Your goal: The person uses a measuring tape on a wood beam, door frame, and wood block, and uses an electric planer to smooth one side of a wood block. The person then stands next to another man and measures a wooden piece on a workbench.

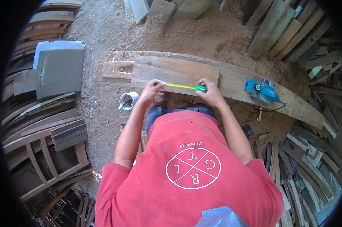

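Note:
A tape measure (200, 88) with a bright green case is in my right hand (211, 93), fingers wrapped round it. Its yellow blade (180, 86) is drawn out to the left, and my left hand (152, 91) pinches the free end. The blade lies along the near edge of a wide brown wooden board (174, 70). That board rests on a long curved plank (235, 75) serving as the work surface. Part of the tape case is hidden by my fingers.
A blue electric planer (261, 91) with a dark cord sits on the plank to the right. Left of me stands a white bucket (129, 101) with something in it. Stacked timber (275, 28) and wooden frames (46, 159) line both sides. Shavings cover the ground.

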`<state>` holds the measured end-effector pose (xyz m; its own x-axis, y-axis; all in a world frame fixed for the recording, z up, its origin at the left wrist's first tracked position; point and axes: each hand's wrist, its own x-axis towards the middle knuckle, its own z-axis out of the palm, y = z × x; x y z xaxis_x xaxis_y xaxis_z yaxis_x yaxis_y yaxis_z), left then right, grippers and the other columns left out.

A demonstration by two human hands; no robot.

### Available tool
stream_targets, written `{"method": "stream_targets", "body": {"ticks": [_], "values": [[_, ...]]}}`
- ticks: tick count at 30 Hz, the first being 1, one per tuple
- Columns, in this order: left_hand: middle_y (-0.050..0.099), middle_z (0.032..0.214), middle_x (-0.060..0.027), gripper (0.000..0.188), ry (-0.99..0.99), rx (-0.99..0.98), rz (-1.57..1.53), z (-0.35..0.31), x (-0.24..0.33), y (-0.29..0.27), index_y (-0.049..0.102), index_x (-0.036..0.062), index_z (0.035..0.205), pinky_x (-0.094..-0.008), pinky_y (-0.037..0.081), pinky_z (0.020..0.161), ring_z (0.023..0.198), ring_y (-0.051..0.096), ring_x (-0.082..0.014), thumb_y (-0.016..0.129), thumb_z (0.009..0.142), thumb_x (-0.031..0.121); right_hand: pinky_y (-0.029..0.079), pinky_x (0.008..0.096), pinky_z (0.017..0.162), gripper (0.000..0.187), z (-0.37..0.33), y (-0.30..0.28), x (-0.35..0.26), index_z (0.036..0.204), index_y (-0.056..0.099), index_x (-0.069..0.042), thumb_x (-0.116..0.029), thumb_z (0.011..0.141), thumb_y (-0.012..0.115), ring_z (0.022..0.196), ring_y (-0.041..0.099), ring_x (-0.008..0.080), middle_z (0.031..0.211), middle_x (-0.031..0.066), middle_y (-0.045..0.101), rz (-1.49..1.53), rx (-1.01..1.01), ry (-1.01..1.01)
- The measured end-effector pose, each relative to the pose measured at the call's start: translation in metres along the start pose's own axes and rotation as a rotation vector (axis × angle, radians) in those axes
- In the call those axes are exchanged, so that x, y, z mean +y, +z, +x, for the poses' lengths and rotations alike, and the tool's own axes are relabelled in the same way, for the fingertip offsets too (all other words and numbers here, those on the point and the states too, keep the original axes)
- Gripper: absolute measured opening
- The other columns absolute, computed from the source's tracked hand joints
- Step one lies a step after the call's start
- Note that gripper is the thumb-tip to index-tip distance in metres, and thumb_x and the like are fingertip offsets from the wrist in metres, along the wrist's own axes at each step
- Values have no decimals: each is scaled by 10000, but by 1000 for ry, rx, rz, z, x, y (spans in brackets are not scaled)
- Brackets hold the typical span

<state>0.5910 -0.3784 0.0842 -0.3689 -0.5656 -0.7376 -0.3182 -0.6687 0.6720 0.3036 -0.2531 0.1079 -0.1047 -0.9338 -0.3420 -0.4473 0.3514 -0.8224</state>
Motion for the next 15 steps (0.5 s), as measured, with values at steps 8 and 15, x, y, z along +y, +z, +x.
{"method": "stream_targets", "body": {"ticks": [8,15], "values": [[610,791,13,264,252,710,120,62,-65,-169,653,6,1078,-225,397,535,624,492,-53,691,932,222,529,408,757,312,-14,-72,68,938,652,-103,-322,734,738,850,684,306,880,136,704,-299,107,351],[616,787,22,242,160,575,-140,62,-46,-157,662,-8,1076,-203,357,536,623,480,-39,701,924,176,525,421,802,293,-17,-66,103,967,717,-131,-339,764,749,924,679,318,934,132,714,-314,99,325]]}}
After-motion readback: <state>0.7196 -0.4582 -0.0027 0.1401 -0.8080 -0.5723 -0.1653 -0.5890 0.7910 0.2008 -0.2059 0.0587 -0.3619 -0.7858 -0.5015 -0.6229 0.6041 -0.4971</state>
